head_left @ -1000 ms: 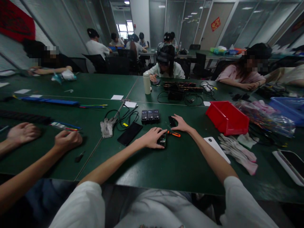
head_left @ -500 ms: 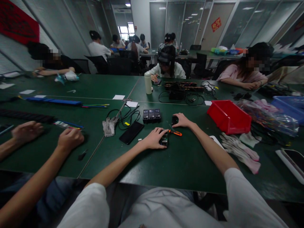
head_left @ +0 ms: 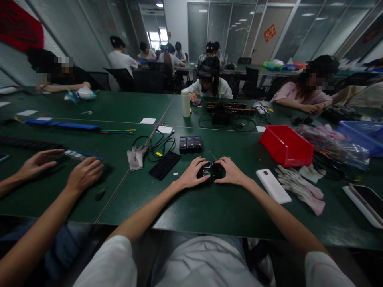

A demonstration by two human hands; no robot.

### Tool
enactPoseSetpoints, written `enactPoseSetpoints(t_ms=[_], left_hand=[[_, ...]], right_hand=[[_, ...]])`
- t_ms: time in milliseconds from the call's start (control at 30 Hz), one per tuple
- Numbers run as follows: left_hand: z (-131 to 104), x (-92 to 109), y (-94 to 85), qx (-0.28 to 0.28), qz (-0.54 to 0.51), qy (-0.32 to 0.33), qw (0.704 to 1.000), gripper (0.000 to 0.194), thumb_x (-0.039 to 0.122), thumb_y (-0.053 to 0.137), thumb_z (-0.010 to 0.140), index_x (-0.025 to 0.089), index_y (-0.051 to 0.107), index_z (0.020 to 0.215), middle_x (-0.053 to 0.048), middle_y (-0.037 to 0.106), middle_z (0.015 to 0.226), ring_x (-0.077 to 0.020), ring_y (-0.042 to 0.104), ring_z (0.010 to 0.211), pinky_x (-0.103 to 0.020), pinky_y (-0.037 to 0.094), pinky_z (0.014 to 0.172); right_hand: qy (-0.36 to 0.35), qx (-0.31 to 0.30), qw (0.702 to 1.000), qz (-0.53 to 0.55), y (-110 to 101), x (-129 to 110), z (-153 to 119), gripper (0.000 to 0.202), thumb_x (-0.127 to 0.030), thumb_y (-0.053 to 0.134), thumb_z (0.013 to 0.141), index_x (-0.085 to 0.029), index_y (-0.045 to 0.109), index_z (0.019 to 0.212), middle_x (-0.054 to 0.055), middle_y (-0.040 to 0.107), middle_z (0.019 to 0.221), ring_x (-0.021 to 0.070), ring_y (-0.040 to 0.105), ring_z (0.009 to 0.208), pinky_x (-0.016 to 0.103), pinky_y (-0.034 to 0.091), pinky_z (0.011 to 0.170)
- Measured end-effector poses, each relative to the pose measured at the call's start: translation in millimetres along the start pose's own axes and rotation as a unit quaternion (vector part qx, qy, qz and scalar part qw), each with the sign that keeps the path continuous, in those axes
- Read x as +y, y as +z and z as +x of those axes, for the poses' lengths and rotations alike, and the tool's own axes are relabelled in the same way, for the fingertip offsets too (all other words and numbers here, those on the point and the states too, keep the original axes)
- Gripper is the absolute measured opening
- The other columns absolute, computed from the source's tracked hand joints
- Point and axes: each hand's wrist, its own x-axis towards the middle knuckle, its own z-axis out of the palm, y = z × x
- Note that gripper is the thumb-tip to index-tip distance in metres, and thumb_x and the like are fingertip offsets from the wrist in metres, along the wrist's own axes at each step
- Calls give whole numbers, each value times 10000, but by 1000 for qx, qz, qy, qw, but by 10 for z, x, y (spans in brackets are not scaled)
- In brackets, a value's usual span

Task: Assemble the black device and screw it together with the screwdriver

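Note:
My left hand [head_left: 192,174] is closed round the left side of a small black case with a green circuit board [head_left: 206,170] showing inside it. From the other side, my right hand [head_left: 231,172] grips a glossy black plastic cover [head_left: 218,171] by its edges. Cover and board case lie side by side on the table, almost touching. The orange-handled tool is mostly hidden behind them. Just beyond my hands stands a row of three black box-shaped modules [head_left: 190,145].
Left of my hands lie a black phone [head_left: 164,165], cables [head_left: 161,143] and a grey glove [head_left: 136,157]. To the right are a white power bank-like slab [head_left: 273,185], gloves [head_left: 302,189] and a red bin [head_left: 285,145]. A co-worker's hands [head_left: 85,173] handle wires at left.
My right hand has brought the black cover left and nearer, up against the board case. The orange-handled tool has become mostly hidden, and the white slab now shows fully.

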Motion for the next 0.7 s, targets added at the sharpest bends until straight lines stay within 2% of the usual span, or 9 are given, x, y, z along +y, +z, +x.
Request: enactPoseSetpoints(t_ms=[200, 267, 333, 367, 433, 500, 567, 633, 700], left_hand=[[-37, -33, 50, 21, -13, -7, 1000, 538, 422, 553, 865, 216, 454, 1352, -119, 418, 1429, -283, 291, 1405, -523, 283, 1163], [-42, -39, 69, 29, -17, -6, 999, 513, 406, 548, 870, 218, 465, 1340, -115, 426, 1423, -279, 305, 1397, -521, 284, 1162], [-48, -49, 87, 38, -20, -3, 999, 489, 390, 543, 875, 219, 475, 1328, -112, 436, 1415, -271, 317, 1390, -513, 288, 1162], [-51, -57, 97, 43, -20, -2, 999, 480, 384, 539, 877, 218, 478, 1323, -112, 439, 1410, -268, 321, 1388, -510, 290, 1161], [-57, -84, 118, 50, -21, 3, 999, 469, 372, 535, 879, 216, 481, 1319, -112, 442, 1407, -266, 324, 1386, -510, 292, 1159], [-61, -122, 141, 50, -22, 11, 998, 486, 372, 555, 864, 211, 483, 1316, -119, 442, 1407, -276, 324, 1385, -518, 292, 1155], [-63, -160, 163, 45, -23, 19, 999, 505, 374, 584, 842, 208, 490, 1309, -123, 444, 1404, -286, 327, 1381, -525, 290, 1154], [-65, -189, 181, 46, -21, 17, 999, 487, 366, 583, 843, 210, 502, 1297, -119, 448, 1399, -280, 333, 1378, -521, 284, 1159], [-67, -200, 190, 56, -19, 9, 998, 442, 356, 556, 865, 216, 513, 1282, -109, 453, 1395, -262, 335, 1379, -512, 280, 1166]], right_hand=[[-11, -7, 996, -85, 113, -216, -207, 833, -648, 709, 639, -175, 497, 1291, 161, 499, 1284, 357, 425, 1232, 564, 297, 1075], [-13, -3, 995, -95, 99, -266, -213, 861, -667, 702, 633, -169, 491, 1302, 169, 502, 1293, 367, 417, 1247, 595, 253, 1092], [-25, 3, 995, -95, 40, -334, -187, 849, -668, 689, 653, -168, 486, 1309, 176, 496, 1313, 369, 413, 1259, 604, 267, 1080], [-39, 8, 995, -92, -3, -381, -163, 799, -647, 671, 693, -166, 489, 1304, 177, 497, 1317, 359, 421, 1257, 590, 298, 1066], [-85, 21, 992, -87, -107, -502, -96, 574, -524, 598, 827, -168, 513, 1269, 164, 522, 1296, 311, 459, 1229, 517, 381, 1017], [-175, 12, 980, -93, -205, -645, -14, 364, -378, 524, 908, -157, 554, 1197, 148, 574, 1226, 265, 509, 1169, 445, 427, 964], [-307, -26, 943, -125, -268, -797, 75, 256, -277, 484, 928, -147, 578, 1128, 133, 624, 1118, 233, 561, 1068, 398, 450, 898], [-448, -79, 874, -172, -277, -959, 168, 191, -209, 475, 922, -142, 592, 1059, 118, 643, 1017, 215, 589, 969, 363, 459, 819], [-538, -110, 812, -200, -237, -1163, 259, 158, -152, 457, 921, -162, 595, 998, 66, 641, 872, 189, 597, 832, 328, 453, 733]])
